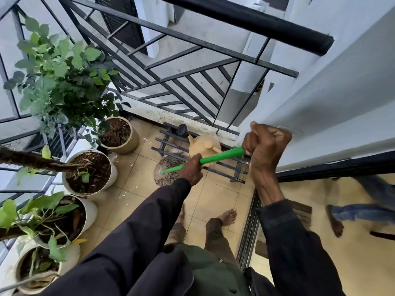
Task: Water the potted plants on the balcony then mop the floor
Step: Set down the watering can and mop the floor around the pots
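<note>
1. Gripping the bright green round mop handle point(222, 155) low on its shaft, our left hand point(190, 167) has its fingers curled round it. The handle slants from upper right down to lower left.
2. Our right hand point(266, 144) is closed in a fist round the handle's upper end, close to the white plastered wall point(320, 99).
3. At the handle's lower end, the grey-brown string mop head point(165, 175) lies spread on the glistening beige tiled floor point(136, 167), touching the edge of a black slatted metal rack point(168, 144).
4. A tan plastic watering can point(206, 146) sits on that rack, partly behind the handle.
5. Along the left edge we see the potted plants: a ribbed beige round pot point(133, 135) farthest, a smooth white round pot point(113, 171) nearer, and two more pale pots below.
6. A black metal balcony railing point(171, 60) encloses the far side.
7. Our bare right foot point(228, 216) stands on the tiles; past the sliding-door track point(250, 221), another person's blue-jeaned leg point(363, 214) shows, blurred.
</note>
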